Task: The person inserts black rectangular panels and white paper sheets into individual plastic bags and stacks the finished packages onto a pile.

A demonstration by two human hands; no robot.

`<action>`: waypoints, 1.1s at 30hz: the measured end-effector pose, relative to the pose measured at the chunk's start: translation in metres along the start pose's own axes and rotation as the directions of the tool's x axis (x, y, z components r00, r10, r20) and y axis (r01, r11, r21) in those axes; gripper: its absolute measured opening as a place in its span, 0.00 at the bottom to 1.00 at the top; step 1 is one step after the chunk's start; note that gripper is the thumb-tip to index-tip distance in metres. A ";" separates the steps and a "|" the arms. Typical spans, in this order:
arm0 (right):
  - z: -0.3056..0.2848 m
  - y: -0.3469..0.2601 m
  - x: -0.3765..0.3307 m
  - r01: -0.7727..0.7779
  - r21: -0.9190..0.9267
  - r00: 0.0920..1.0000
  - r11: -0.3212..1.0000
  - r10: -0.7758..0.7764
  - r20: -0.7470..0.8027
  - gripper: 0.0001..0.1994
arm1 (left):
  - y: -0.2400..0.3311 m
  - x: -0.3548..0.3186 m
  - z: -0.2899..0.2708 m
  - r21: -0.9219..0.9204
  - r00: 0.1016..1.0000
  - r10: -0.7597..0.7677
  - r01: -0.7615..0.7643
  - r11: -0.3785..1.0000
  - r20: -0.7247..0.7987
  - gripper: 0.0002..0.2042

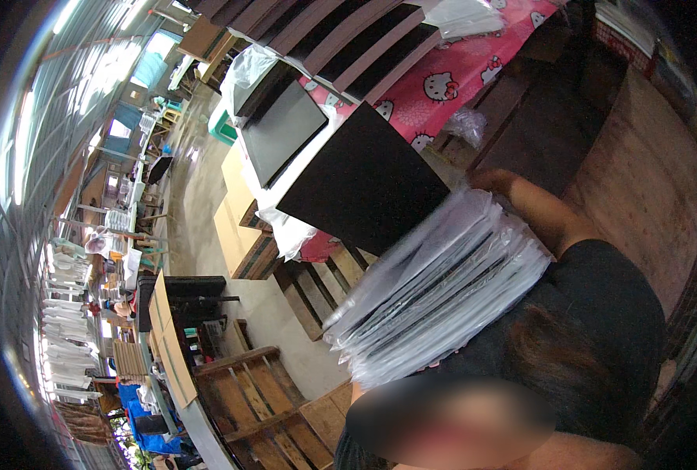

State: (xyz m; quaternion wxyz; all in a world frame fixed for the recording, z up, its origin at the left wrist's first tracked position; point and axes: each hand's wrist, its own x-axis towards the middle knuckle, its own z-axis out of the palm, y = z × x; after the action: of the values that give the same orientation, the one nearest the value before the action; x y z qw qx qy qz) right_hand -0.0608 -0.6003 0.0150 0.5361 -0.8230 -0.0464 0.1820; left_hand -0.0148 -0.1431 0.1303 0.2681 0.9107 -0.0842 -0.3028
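A thick stack of flat dark panels in clear plastic sleeves (442, 290) is held tilted against my black shirt (591, 321). Around its far right end bends my right arm (532, 200); the hand itself (485, 182) is mostly hidden behind the plastic. Only a sliver of skin shows by the stack's lower left corner, and my left hand's fingers cannot be made out. Just beyond the stack, a large bare black panel (364, 176) overhangs the table edge. A grey-black panel (284, 129) lies behind it on white plastic.
Several dark panels in rows (325, 39) lie on a pink patterned cloth (458, 74). Cardboard boxes (243, 239) stand beside the table. Wooden pallets (254, 407) rest on the concrete floor (196, 157). White garments (68, 329) hang at the far left.
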 end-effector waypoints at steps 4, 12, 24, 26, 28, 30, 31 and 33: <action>-0.020 -0.128 0.006 -0.126 -0.290 0.991 0.949 0.108 -0.079 0.13 | -0.046 -0.017 -0.011 -0.140 0.990 -0.086 0.070 0.988 -0.110 0.19; 0.034 -0.190 -0.007 0.128 -0.451 0.779 0.883 0.192 0.597 0.28 | 0.103 -0.127 -0.118 -0.693 0.842 0.362 -0.537 0.481 -0.401 0.21; -0.004 -0.385 -0.014 0.693 0.303 0.721 0.654 -0.615 -0.320 0.19 | 0.219 -0.112 -0.104 -0.633 0.664 0.378 -0.742 0.222 -0.645 0.16; 0.001 -0.387 -0.013 0.719 0.127 0.692 0.683 -0.686 -0.226 0.14 | 0.214 -0.109 -0.102 -0.576 0.657 0.356 -0.754 0.316 -0.665 0.15; 0.009 -0.391 -0.019 0.710 0.055 0.702 0.702 -0.700 -0.126 0.07 | 0.210 -0.104 -0.101 -0.491 0.628 0.353 -0.770 0.407 -0.693 0.12; 0.013 -0.386 -0.012 0.714 0.083 0.695 0.695 -0.687 -0.214 0.06 | 0.212 -0.104 -0.097 -0.421 0.594 0.341 -0.781 0.461 -0.728 0.11; 0.014 -0.387 -0.010 0.720 0.090 0.685 0.688 -0.684 -0.251 0.06 | 0.214 -0.105 -0.097 -0.380 0.567 0.337 -0.790 0.481 -0.751 0.10; 0.013 -0.388 -0.012 0.742 -0.009 0.638 0.671 -0.709 -0.301 0.04 | 0.214 -0.104 -0.094 -0.465 0.587 0.287 -0.792 0.394 -0.757 0.09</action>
State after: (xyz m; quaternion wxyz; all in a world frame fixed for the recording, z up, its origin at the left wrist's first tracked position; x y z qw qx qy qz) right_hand -0.0307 -0.4285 0.3626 0.6113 -0.7193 -0.2862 -0.1643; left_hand -0.0399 -0.2491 0.3618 0.7290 0.6567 -0.1715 0.0888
